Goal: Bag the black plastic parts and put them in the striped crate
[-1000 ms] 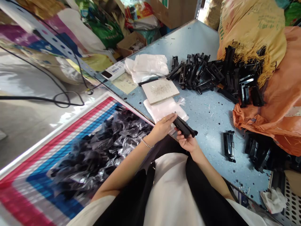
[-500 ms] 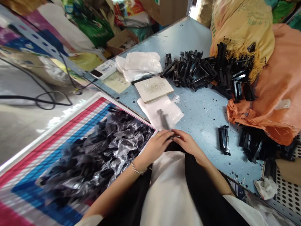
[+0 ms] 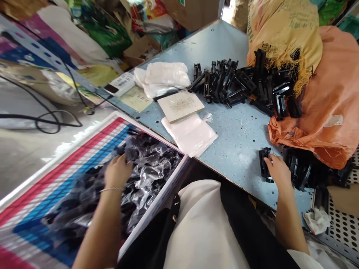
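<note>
Black part (image 3: 264, 164) on surface (image 3: 232, 149), near orange sack (image 3: 331, 116) | your right hand (image 3: 280, 173): fingertips at its edge, grip unclear | your left hand (image 3: 119, 172): at bagged parts (image 3: 153, 168), can't tell whether holding any.

This looks like a small packing workshop: a blue worktable (image 3: 232, 130) carries many matching black plastic parts (image 3: 246, 81), a yellow sack (image 3: 286, 30) slumps at far right, a crate (image 3: 84, 149) of plastic-wrapped pieces stands near left, and a cardboard box (image 3: 193, 13) sits beyond.
</note>
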Demonstrator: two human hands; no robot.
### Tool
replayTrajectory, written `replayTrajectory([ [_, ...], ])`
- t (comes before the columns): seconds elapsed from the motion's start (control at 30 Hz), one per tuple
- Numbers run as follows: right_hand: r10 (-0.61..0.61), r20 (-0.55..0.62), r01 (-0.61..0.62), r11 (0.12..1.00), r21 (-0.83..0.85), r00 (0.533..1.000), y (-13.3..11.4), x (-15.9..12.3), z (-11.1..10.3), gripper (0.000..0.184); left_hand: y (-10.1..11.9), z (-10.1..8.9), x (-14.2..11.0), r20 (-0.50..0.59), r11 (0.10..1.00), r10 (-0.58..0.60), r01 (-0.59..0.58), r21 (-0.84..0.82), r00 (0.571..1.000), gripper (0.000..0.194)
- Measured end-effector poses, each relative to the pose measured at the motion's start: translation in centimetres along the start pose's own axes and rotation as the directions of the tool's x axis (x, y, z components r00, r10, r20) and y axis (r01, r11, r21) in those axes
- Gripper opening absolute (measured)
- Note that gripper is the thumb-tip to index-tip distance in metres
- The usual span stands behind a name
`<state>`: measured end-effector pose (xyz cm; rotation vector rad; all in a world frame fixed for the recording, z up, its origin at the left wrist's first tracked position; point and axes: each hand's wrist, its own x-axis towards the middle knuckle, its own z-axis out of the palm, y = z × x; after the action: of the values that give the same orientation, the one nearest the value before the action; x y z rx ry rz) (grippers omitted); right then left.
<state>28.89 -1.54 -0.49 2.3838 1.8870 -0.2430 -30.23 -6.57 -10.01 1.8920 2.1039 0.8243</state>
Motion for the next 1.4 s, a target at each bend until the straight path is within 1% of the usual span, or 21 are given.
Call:
replayTrajectory([
  [0.07,-0.028,0.011,0.029,0.996,-0.085,1.0,-2.2,0.0,0.7,0.039,4.4,3.2,1.7,-0.113,0.998,-0.048,0.053,0.041,0.992,0.027],
  [0.1,-0.078,0.014,0.079,0.992,-0.098,0.997,-3.3,0.0,1.1,0.038,6.9,4.8,2.6,-0.111,0.999,-0.017,0.021,0.034,0.994,0.026],
  [0.17,-0.238,0.013,0.238,0.97,-0.051,0.971,-4.9,-0.2,1.8,0.038,11.9,7.8,4.2,-0.009,0.99,0.135,-0.135,-0.027,0.991,0.021],
  [0.23,-0.397,-0.004,0.397,0.917,0.041,0.918,-5.6,-0.5,2.4,0.043,15.9,10.0,5.6,0.086,0.968,0.25,-0.246,-0.056,0.964,0.017],
  [0.33,-0.495,-0.014,0.486,0.848,0.21,0.869,-5.2,-1.0,2.9,0.042,18.4,11.2,7.7,0.182,0.974,0.216,-0.199,-0.11,0.959,0.013],
  [0.4,-0.471,-0.016,0.452,0.836,0.313,0.882,-4.6,-1.3,3.1,0.034,18.2,10.9,9.1,0.234,0.98,0.11,-0.066,-0.19,0.966,0.011],
  [0.47,-0.398,-0.02,0.376,0.848,0.372,0.917,-4.2,-1.4,3.3,0.031,17.3,10.3,10.3,0.308,0.96,0.005,0.081,-0.266,0.951,0.013],
  [0.57,-0.222,0.038,0.191,0.906,0.378,0.974,-3.7,-1.1,3.3,0.04,16.1,9.7,11.6,0.438,0.89,-0.1,0.277,-0.362,0.893,0.019],
  [0.63,-0.137,0.095,0.085,0.903,0.422,0.986,-3.6,-0.6,3.2,0.036,15.7,9.6,11.9,0.511,0.805,-0.13,0.391,-0.445,0.85,0.017],
  [0.7,-0.136,0.151,0.012,0.78,0.625,0.979,-4.2,-0.2,3.1,0.033,15.6,9.7,12.0,0.525,0.729,-0.128,0.439,-0.525,0.841,0.017],
  [0.73,-0.167,0.195,-0.041,0.648,0.76,0.966,-5.0,-0.1,3.1,0.034,15.6,9.7,11.9,0.504,0.722,-0.113,0.419,-0.55,0.856,0.017],
  [0.8,-0.289,0.318,-0.233,0.291,0.928,0.903,-7.7,-0.5,3.4,0.035,15.6,9.9,11.6,0.431,0.777,-0.047,0.304,-0.551,0.901,0.011],
  [0.83,-0.37,0.379,-0.359,0.126,0.925,0.848,-9.5,-0.7,3.7,0.034,15.6,10.0,11.5,0.39,0.816,-0.001,0.226,-0.532,0.921,0.007],
  [0.87,-0.454,0.429,-0.481,0.0,0.877,0.781,-11.4,-1.1,4.1,0.03,15.7,10.1,11.4,0.358,0.846,0.051,0.15,-0.511,0.932,0.008],
  [0.93,-0.578,0.49,-0.671,-0.141,0.728,0.653,-15.2,-1.7,4.8,0.019,15.7,10.1,11.2,0.319,0.868,0.118,0.058,-0.494,0.94,0.015],
  [1.03,-0.661,0.519,-0.808,-0.239,0.539,0.542,-18.5,-1.9,5.5,0.011,15.5,9.8,11.2,0.337,0.845,0.038,0.15,-0.513,0.941,0.021],
  [1.13,-0.699,0.512,-0.848,-0.274,0.453,0.499,-18.9,-1.6,5.6,0.021,15.3,9.8,11.1,0.42,0.757,-0.045,0.306,-0.578,0.906,0.037],
  [1.2,-0.726,0.506,-0.868,-0.261,0.422,0.465,-18.5,-1.4,5.8,0.027,15.4,9.9,11.1,0.442,0.713,-0.029,0.328,-0.619,0.896,0.038],
  [1.3,-0.748,0.518,-0.896,-0.237,0.376,0.415,-18.5,-1.1,6.5,0.03,15.5,10.2,10.8,0.385,0.765,-0.037,0.274,-0.583,0.922,0.024],
  [1.37,-0.729,0.547,-0.904,-0.247,0.349,0.411,-18.8,-1.0,6.9,0.03,15.3,10.1,10.7,0.292,0.858,0.017,0.136,-0.495,0.956,0.013],
  [1.4,-0.715,0.562,-0.904,-0.258,0.342,0.416,-18.9,-1.0,7.0,0.029,15.2,10.0,10.6,0.241,0.9,0.076,0.038,-0.435,0.967,0.016],
])
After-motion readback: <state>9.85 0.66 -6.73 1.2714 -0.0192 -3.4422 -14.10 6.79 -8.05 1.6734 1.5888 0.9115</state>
